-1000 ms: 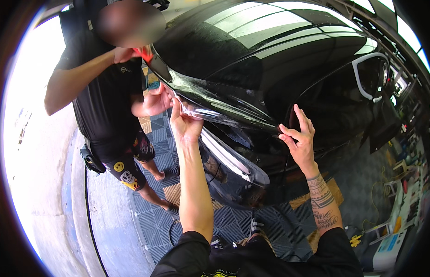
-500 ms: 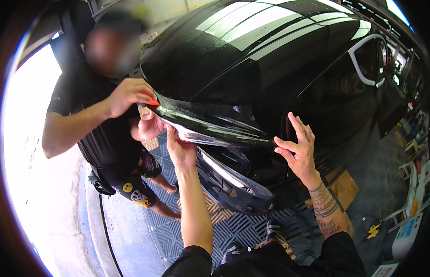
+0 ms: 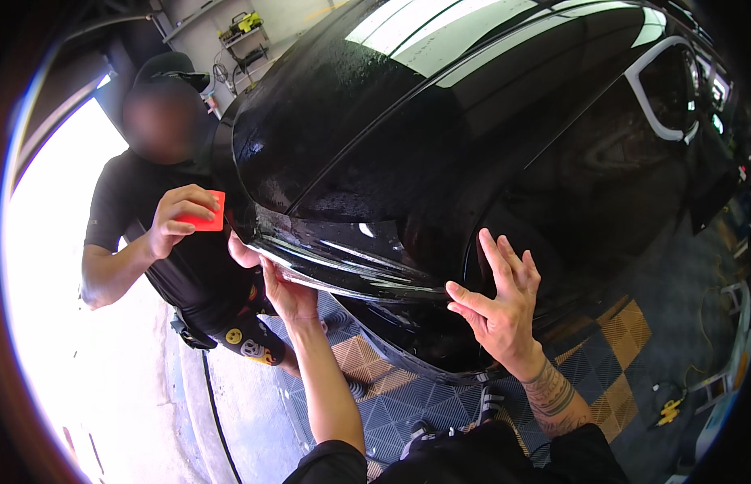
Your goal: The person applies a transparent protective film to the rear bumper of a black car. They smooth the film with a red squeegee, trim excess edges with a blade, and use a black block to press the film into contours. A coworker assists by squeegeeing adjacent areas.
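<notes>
A glossy, wrinkled sheet of film (image 3: 343,266) stretches in folds along the front corner of a black car (image 3: 440,153). My left hand (image 3: 293,297) grips its lower left edge, fingers closed on it. At the sheet's right end my right hand (image 3: 504,310) pinches the film between thumb and index finger, the other fingers spread upward near the bodywork. Beside my left hand, a co-worker's hand (image 3: 243,252) is at the film's left end. The co-worker's other hand (image 3: 180,218) holds a red squeegee card (image 3: 208,211), off the car.
The co-worker (image 3: 190,250) stands close on the left. Patterned floor tiles (image 3: 392,403) lie under the car's front and my feet. A yellow object (image 3: 670,411) is on the floor at right, near a stand (image 3: 726,355). A wall shelf (image 3: 245,36) is at the back.
The co-worker's red card has come away from the film, moving left and down. In the picture, the film and my hands sit lower and further left; both hands keep their grip.
</notes>
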{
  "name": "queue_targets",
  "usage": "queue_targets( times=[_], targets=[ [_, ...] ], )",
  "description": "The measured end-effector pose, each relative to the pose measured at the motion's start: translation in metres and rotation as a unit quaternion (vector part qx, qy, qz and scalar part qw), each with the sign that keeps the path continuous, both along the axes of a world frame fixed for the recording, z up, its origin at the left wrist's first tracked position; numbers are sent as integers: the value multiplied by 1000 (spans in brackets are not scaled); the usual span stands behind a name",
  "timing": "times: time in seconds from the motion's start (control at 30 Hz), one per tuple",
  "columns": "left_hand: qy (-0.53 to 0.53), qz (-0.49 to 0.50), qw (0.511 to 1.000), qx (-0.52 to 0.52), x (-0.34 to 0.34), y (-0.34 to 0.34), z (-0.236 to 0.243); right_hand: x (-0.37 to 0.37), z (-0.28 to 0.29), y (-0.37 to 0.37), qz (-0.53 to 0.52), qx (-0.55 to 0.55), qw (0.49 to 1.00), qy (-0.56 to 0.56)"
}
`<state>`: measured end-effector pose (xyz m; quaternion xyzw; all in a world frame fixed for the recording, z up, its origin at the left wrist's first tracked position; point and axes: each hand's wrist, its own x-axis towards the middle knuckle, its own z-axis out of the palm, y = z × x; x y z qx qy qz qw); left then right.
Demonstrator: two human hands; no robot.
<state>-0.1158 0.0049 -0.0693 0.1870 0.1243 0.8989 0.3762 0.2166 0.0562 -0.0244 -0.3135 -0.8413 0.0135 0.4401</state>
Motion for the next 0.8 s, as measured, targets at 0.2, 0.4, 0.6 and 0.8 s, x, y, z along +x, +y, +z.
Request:
queue_targets(
  times=[0.2,0.4,0.6,0.8],
  targets=[
    [17,-30,999,37,-2,1,-6,2,-2,2,1,0,1000,-2],
    [-45,-86,992,84,-2,-3,-3,1,-1,1,-1,14,1000,1],
    [-60,-87,992,67,11,-21,15,2,2,-1,3,24,1000,3],
    [-98,-82,989,78,18,-33,32,2,2,-4,13,25,1000,13]
  ],
)
